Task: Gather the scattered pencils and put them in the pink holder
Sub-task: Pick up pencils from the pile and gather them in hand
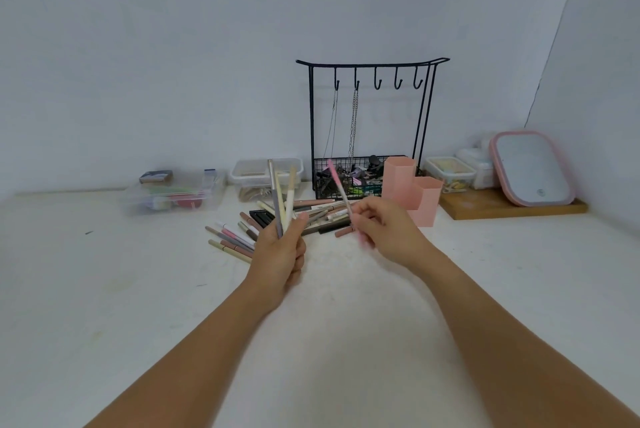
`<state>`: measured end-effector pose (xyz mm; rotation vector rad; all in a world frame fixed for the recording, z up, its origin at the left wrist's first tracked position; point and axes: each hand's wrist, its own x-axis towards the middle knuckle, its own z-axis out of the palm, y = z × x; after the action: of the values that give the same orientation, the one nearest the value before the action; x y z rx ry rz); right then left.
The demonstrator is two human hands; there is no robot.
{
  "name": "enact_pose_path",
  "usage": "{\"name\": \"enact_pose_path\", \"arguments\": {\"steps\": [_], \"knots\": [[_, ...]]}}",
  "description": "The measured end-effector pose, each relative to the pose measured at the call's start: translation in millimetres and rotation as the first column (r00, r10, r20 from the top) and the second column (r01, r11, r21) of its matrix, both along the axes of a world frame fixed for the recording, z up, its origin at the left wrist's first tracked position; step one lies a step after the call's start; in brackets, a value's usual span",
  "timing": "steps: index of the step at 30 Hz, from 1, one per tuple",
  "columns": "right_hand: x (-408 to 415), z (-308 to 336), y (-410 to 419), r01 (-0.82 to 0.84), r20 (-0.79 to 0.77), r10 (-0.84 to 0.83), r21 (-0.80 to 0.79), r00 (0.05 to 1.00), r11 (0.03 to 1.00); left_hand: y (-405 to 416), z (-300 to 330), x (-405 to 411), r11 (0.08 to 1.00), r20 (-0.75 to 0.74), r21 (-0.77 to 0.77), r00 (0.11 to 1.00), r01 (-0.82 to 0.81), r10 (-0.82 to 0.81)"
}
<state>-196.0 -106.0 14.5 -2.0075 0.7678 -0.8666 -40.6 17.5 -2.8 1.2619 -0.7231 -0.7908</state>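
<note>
My left hand (pixel 280 254) grips a small upright bundle of pencils (pixel 282 192), grey, cream and beige, above the white table. My right hand (pixel 384 230) pinches one pink pencil (pixel 341 192), tilted with its upper end pointing up and left. Several more pencils (pixel 235 237) lie scattered on the table behind and between my hands, beside a dark flat case (pixel 261 218). The pink holder (pixel 414 192), made of stepped hexagonal cups, stands just right of my right hand.
A black wire rack (pixel 367 123) with hooks, chains and a basket of clips stands behind the pile. Clear plastic boxes (pixel 173 192) sit at the back left. A wooden board (pixel 502 209) with a pink-rimmed mirror and small containers is at the right.
</note>
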Motion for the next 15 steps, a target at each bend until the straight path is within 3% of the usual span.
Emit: {"name": "enact_pose_path", "arguments": {"steps": [2,4,8,15], "knots": [[15.2,2.6,22.6,-0.150,0.207,0.105,0.213,0.973,0.966,-0.3,0.4,-2.1,1.000,-0.029,-0.014,1.000,0.005,-0.006],[30.8,-1.4,40.8,-0.229,0.322,0.129,0.294,0.938,0.928,-1.9,0.1,-4.6,1.000,-0.046,-0.019,0.999,-0.007,0.006],[44.8,-13.0,53.2,-0.256,0.388,0.114,0.336,0.914,0.906,-3.4,3.4,-12.9,0.996,-0.055,-0.034,0.995,-0.086,0.084],[42.3,-20.7,51.5,-0.267,0.461,0.096,0.323,0.882,0.908,-14.6,8.5,-24.7,0.993,0.095,-0.001,0.988,-0.120,0.119]]}}
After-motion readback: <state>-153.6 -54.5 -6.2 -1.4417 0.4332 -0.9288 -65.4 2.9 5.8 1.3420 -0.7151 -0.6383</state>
